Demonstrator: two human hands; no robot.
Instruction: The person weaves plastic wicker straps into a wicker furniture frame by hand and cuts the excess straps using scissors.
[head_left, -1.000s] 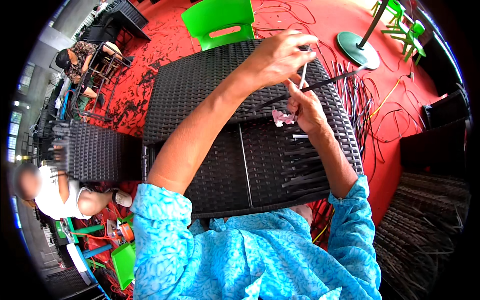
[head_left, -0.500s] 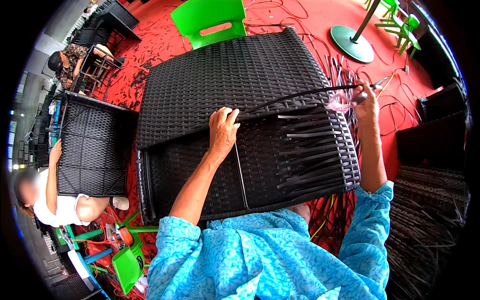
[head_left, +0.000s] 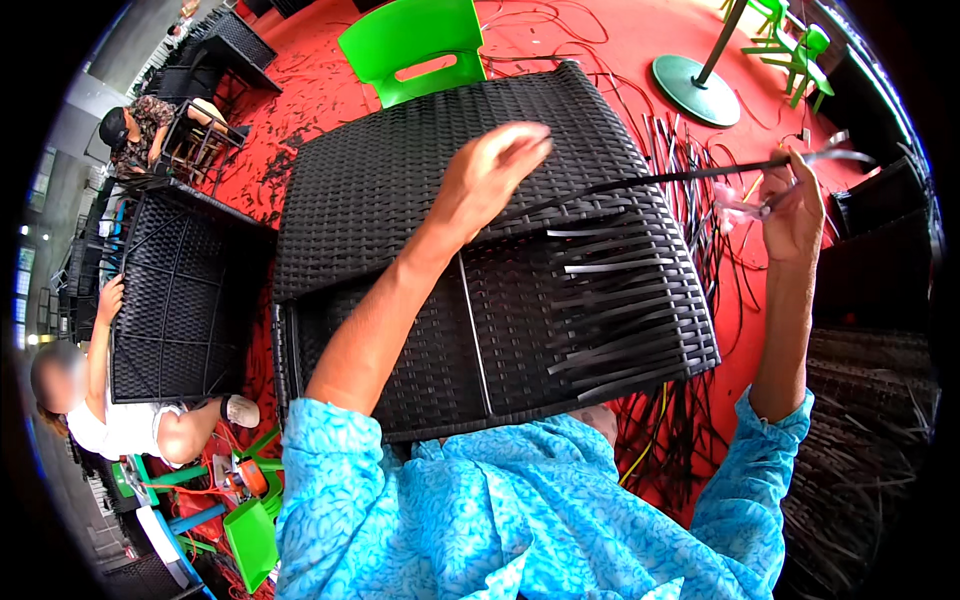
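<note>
A black woven wicker furniture piece lies in front of me, with a row of loose flat strip ends along its right part. My right hand, off to the right, is closed on a long flat black strip. The strip stretches taut-looking leftward to the weave; its left end is hidden near my left wrist. The same hand also holds scissors with pinkish handles, their metal blades pointing right. Above the weave, my left hand is raised with fingers loosely extended, slightly blurred, nothing seen in it.
A green chair stands beyond the piece, and a round green pole base at the far right. Black strips litter the red floor. On the left, a person holds another woven piece; another person sits farther back.
My left hand has lifted off the weave and moved up and right. The right hand has moved outward to the right, drawing the strip with it, scissors still in it.
</note>
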